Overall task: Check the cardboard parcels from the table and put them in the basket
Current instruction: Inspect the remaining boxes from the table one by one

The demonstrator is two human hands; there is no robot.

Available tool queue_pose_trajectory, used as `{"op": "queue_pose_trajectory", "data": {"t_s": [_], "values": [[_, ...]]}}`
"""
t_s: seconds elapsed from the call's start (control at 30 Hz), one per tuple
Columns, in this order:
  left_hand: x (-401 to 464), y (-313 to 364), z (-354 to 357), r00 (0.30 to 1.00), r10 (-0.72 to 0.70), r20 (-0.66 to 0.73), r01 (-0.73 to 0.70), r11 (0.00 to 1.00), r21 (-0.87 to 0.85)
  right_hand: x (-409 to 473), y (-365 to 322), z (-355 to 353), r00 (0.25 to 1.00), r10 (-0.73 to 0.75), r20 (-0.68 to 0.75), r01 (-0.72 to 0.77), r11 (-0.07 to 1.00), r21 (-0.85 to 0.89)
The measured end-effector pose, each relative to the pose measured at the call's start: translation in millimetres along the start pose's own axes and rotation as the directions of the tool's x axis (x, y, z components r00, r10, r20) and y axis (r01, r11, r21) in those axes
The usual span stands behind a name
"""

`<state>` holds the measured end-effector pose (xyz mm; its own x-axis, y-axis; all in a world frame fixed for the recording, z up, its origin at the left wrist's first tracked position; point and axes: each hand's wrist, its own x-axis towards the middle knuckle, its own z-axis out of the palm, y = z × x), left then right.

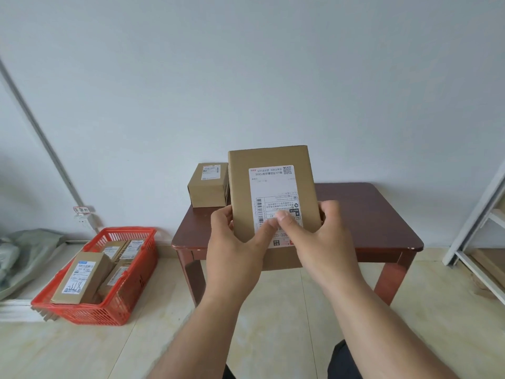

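My left hand (232, 242) and right hand (322, 236) grip a flat brown cardboard parcel (270, 187) between them, thumbs on its white label (273, 192).

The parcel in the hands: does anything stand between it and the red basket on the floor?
Nothing visible does. Both hands, left hand and right hand, hold the parcel above the table. The red basket sits lower left on the floor, open-topped, already holding parcels.

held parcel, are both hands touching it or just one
Touching, both. The head view shows the left hand gripping the held parcel at its left edge and the right hand at its right edge, both thumbs pressed on its label.
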<state>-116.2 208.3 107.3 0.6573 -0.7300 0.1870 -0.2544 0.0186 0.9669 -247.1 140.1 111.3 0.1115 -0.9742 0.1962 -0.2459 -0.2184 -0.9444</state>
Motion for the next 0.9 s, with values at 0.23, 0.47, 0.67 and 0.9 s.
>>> {"op": "queue_pose_trajectory", "data": {"t_s": [0.23,0.47,0.67,0.9], "values": [[15,-14,0,0.999,0.045,0.001,-0.045,0.997,0.058,-2,13,1,1.0,0.006,0.02,-0.005,1.0,-0.013],[6,-13,0,0.993,0.074,0.088,-0.084,0.99,0.117,6,23,-1,1.0,-0.03,0.005,0.03,0.998,-0.055],[9,-18,1,0.999,0.041,0.033,-0.043,0.995,0.087,-8,34,-1,0.996,-0.091,-0.012,0.09,0.993,-0.082],[-5,-19,7,0.999,0.045,0.003,-0.045,0.997,0.062,-2,25,-7,0.997,-0.036,-0.07,0.035,0.999,-0.023]]}}
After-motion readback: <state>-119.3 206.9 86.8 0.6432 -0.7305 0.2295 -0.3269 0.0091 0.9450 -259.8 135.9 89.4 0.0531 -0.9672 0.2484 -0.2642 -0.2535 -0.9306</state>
